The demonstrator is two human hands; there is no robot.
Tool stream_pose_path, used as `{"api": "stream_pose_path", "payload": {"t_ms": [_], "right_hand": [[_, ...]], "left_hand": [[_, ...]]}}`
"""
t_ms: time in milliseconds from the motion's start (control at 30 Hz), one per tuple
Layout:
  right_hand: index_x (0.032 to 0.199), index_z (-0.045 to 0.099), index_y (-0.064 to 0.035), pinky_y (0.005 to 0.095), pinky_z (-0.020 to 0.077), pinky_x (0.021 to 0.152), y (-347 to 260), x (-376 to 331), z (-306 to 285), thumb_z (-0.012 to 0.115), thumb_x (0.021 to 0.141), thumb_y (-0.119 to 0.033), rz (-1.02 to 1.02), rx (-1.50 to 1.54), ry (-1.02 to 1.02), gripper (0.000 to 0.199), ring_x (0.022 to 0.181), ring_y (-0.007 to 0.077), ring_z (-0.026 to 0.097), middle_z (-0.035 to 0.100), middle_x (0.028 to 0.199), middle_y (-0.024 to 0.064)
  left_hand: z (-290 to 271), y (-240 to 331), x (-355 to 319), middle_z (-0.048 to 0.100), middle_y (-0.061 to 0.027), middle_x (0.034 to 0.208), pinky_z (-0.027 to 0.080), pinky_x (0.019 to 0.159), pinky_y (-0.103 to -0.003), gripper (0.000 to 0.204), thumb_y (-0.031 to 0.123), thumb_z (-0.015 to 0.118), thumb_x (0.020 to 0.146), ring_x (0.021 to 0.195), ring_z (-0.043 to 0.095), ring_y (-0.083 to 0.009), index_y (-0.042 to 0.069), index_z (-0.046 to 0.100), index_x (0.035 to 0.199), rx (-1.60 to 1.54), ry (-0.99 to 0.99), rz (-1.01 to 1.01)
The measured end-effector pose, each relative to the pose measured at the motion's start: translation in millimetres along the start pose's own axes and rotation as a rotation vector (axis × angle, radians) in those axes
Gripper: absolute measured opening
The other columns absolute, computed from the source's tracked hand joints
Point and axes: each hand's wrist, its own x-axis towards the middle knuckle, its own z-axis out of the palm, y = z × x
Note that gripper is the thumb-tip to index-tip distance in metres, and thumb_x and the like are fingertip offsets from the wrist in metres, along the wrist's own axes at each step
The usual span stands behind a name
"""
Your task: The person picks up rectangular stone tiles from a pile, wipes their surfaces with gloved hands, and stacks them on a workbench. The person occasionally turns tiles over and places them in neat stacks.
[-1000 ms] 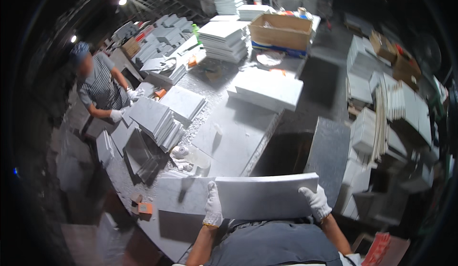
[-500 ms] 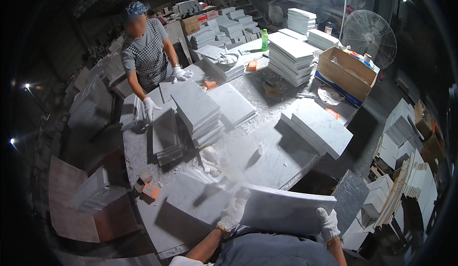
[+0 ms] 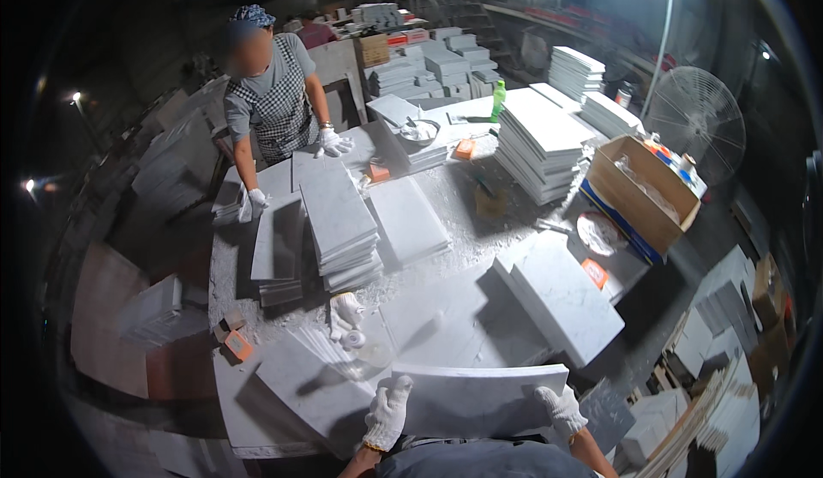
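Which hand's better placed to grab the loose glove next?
Probably the left hand: it's nearer the loose glove. The right hand is at the slab's far end. Both hands hold the slab, though.

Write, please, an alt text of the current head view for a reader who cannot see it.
The person's gloved left hand and right hand hold a pale slab by its two ends at a work table. Across it, toward the left, a co-worker stands beside stacked slabs; a brown box and a fan are at the picture's right.
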Motion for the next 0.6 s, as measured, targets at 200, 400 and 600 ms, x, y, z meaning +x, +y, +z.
{"api": "stream_pose_path", "payload": {"t_ms": [200,400,600], "right_hand": [[0.126,0.067,-0.0024,0.0345,0.0531,0.089,9.6,59.1,-95.3,0.074,0.093,-0.046,0.17,-0.052,0.052,0.055,0.1,0.0198,0.068,0.075,0.109,0.0107],[0.124,0.068,-0.0012,0.0343,0.0541,0.084,12.4,81.3,-170.7,0.073,0.095,-0.039,0.314,0.044,0.131,0.048,0.094,0.0187,0.067,0.074,0.11,0.01],[0.121,0.069,-0.0012,0.0357,0.0542,0.08,3.4,84.9,-198.0,0.068,0.097,-0.046,0.399,0.039,0.185,0.051,0.089,0.0204,0.067,0.073,0.105,0.0138]], "left_hand": [[55.3,101.7,3.0,0.069,-0.0234,0.115,0.046,0.097,-0.054,0.071,0.076,0.049,0.095,0.115,0.062,-0.0461,0.01,0.059,0.12,-0.206,-0.089,-0.109],[112.0,160.4,13.4,0.069,-0.0228,0.116,0.044,0.099,-0.052,0.073,0.076,0.045,0.096,0.114,0.062,-0.0449,0.01,0.061,0.12,-0.236,-0.155,-0.073],[139.4,216.3,46.6,0.07,-0.0188,0.102,0.047,0.092,-0.044,0.07,0.074,0.047,0.097,0.1,0.065,-0.0335,0.007,0.065,0.109,-0.235,-0.249,0.038]]}}
